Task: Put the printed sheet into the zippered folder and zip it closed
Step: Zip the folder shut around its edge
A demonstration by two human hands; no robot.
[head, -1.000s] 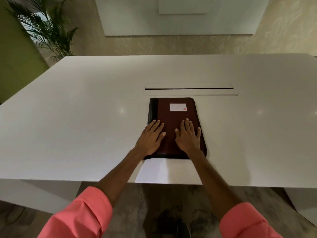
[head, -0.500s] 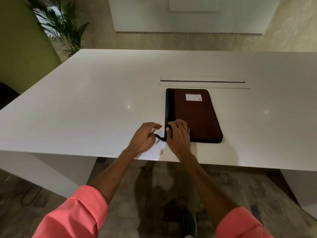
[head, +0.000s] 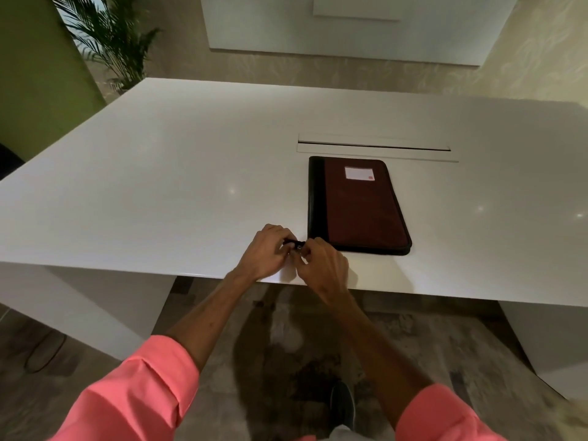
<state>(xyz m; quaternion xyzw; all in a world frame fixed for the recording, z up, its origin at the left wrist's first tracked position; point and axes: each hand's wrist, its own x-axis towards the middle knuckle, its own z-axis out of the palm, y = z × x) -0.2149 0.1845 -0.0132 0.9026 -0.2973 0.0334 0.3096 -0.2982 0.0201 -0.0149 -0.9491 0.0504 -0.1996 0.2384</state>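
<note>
A: Well, can you make out the printed sheet?

B: No. The zippered folder (head: 359, 206) lies flat and shut on the white table (head: 159, 186), so whatever is inside is hidden.

A: And the hands?

B: Both are curled at its near left corner. The left hand (head: 265, 253) pinches a small dark zipper pull (head: 294, 243); the right hand (head: 321, 265) pinches beside it, covering the corner.

A: Material?

B: Dark reddish-brown cover, black spine and edging, rounded corners, pale label (head: 359, 173).
</note>
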